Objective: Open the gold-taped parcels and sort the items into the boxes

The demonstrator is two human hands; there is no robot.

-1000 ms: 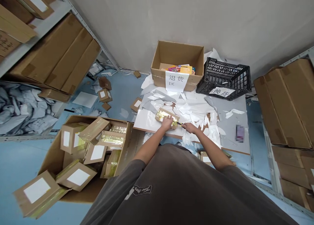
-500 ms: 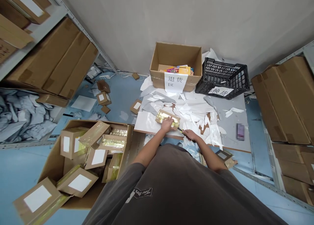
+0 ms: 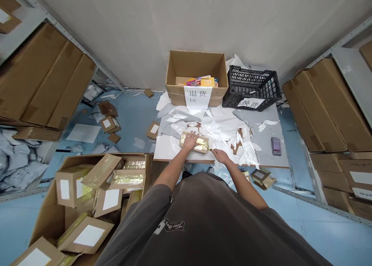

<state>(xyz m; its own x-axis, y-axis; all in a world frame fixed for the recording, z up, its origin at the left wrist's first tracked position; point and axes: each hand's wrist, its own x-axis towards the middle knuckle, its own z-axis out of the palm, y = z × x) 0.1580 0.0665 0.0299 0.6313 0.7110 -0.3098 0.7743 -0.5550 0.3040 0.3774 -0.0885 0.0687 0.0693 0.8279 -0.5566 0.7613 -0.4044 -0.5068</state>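
A small cardboard box [image 3: 201, 145] wrapped in yellowish clear tape lies near the front edge of the table. My left hand [image 3: 191, 141] rests on top of its left half, fingers spread and pressing flat. In my right hand [image 3: 221, 156], just right of the box, is a thin yellow-and-black utility knife [image 3: 209, 149], the fingers wrapped round its handle. The knife's front end reaches over the box's right end; whether the blade is in the tape is too small to tell. Torn white paper scraps [image 3: 222, 134] surround the box.
At the table's back stand an open carton [image 3: 177, 93] with colourful packets and a black plastic crate [image 3: 229, 97]. A large carton [image 3: 65, 157] full of taped boxes is at left. Shelves with big cartons [image 3: 319, 103] flank both sides. A pixelated purple item [image 3: 276, 146] lies on the table's right.
My right hand has raised the knife from beside the box's lower right corner to over its right end. My left hand stays on the box. The whole view has shifted slightly.
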